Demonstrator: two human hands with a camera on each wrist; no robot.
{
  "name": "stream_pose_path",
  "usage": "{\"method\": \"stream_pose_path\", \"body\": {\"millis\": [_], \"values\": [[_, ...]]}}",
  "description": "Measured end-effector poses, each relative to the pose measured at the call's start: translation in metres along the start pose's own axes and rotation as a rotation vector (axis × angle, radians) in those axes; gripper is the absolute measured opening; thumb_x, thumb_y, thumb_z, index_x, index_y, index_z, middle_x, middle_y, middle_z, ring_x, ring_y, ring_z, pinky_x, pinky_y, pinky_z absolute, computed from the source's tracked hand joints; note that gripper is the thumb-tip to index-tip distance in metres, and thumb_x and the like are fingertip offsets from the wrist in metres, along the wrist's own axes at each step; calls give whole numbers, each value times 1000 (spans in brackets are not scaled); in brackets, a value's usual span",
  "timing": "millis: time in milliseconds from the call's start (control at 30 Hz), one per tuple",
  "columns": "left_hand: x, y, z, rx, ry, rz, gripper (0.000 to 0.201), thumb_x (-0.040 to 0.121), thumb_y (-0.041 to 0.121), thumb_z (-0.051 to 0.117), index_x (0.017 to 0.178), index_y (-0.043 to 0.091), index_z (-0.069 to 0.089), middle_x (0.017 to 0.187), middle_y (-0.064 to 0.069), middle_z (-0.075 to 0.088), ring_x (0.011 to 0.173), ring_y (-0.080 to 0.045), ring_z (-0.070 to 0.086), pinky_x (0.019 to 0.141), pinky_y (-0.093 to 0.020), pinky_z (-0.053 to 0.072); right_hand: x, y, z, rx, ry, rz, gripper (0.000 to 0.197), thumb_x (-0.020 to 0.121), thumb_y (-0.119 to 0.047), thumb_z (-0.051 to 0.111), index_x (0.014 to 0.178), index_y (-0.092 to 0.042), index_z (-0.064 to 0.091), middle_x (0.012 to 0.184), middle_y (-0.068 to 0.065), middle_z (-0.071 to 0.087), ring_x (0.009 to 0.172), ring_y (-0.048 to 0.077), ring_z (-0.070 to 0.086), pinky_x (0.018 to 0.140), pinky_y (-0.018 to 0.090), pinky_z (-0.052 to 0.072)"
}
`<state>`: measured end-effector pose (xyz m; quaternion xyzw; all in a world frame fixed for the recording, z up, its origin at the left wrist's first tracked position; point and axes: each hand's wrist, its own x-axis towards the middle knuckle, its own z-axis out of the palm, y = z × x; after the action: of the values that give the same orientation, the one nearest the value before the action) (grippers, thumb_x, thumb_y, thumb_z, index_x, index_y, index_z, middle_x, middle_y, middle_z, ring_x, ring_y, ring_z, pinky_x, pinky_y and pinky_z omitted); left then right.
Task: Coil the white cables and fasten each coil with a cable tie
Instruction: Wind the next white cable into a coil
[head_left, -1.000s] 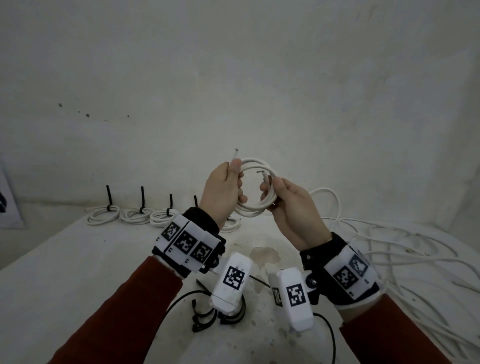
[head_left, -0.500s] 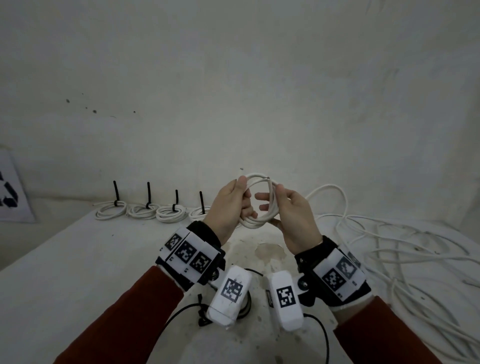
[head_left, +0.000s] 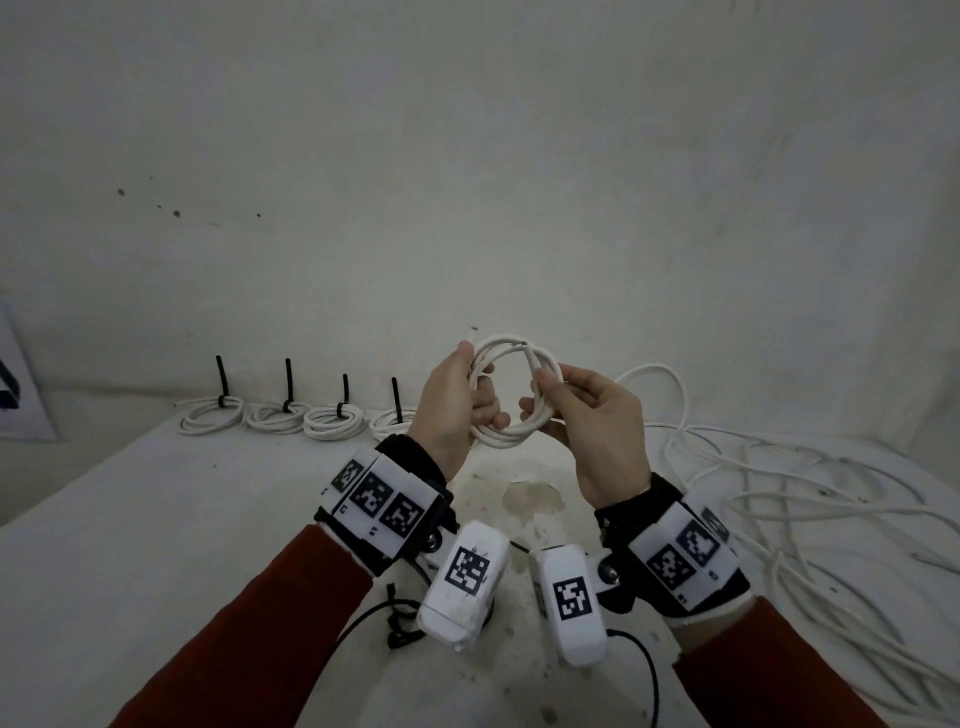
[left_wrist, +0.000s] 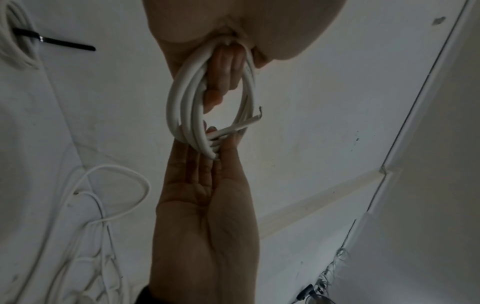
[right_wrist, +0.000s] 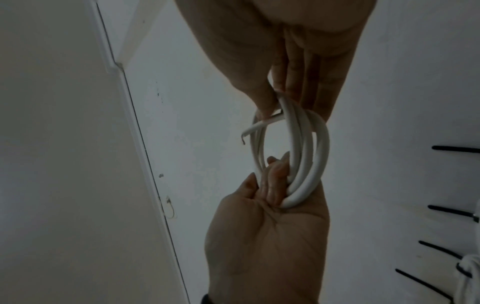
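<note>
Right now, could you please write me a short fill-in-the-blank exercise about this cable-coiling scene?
1. The white coil is held in the air by ____ hands: the left hand and the right hand.
2. The finished coils along the wall are each fastened with a tie of ____ colour.
3. The coil in the hands has ____ cable tie on it yet.
4. The loose white cables lie on the person's ____ side.

Missing words: both; black; no; right
</note>
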<state>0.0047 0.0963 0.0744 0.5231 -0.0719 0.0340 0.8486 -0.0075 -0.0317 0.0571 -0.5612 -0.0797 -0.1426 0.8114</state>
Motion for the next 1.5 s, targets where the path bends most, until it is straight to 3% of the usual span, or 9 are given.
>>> {"method": "stream_pose_path", "body": {"millis": [233,433,533,667,833,1000,1200,1333,1500], "values": [[0,3,-13,-30,-138,-183,39,96,27,27,63,10,39,38,2,22,33,-13,21,44,-23,38,0,6,1,-26,-51,17,27,89,-20,66,111,-4,68,75,6,65,59,18,62,59,27,54],[0,10,-25,109,-175,-259,38,93,25,27,58,13,34,38,1,22,32,-13,21,43,-23,37,-1,7,0,-120,-235,66,26,92,-18,61,115,-9,68,86,5,71,58,16,61,59,26,54],[1,10,-29,127,-130,-285,38,95,24,27,60,12,37,39,2,22,32,-12,20,41,-20,33,-3,8,0,-130,-277,110,22,92,-17,62,111,-9,69,78,6,69,58,18,63,57,27,54],[2,4,-31,-1,-14,-255,30,90,16,24,64,11,39,43,0,26,31,-11,19,40,-18,33,-4,16,5,-87,-207,148,14,91,-17,63,101,-11,71,78,7,67,56,17,61,56,27,54],[-3,-4,-39,-117,-4,-264,23,97,15,33,77,9,43,58,-3,40,39,-11,25,48,-24,37,-5,25,4,-69,-142,181,17,91,-19,64,104,-8,70,77,7,68,56,18,61,55,27,54],[-4,-10,-46,-105,20,-287,36,101,22,27,89,6,57,56,-5,49,36,-9,29,50,-22,32,-7,30,8,-84,-146,188,15,90,-18,65,101,-10,71,76,5,69,57,16,64,55,27,54],[-9,-2,-51,-224,-1,-340,32,98,17,34,74,6,53,51,0,49,31,-8,25,39,-18,30,-12,34,12,-54,-200,197,21,91,-17,64,108,-7,69,75,2,69,57,13,65,56,27,54],[-10,0,-49,-246,46,-339,29,97,16,40,75,5,56,53,0,49,31,-7,25,36,-16,29,-14,35,14,-59,-189,179,22,91,-17,64,110,-8,69,72,0,70,57,12,65,56,27,55],[-8,-3,-47,-73,138,-246,31,101,23,39,79,6,53,59,-6,47,31,-7,29,35,-16,33,-15,34,16,-53,-155,160,25,90,-16,65,112,-4,68,73,2,70,54,12,65,54,26,54]]}}
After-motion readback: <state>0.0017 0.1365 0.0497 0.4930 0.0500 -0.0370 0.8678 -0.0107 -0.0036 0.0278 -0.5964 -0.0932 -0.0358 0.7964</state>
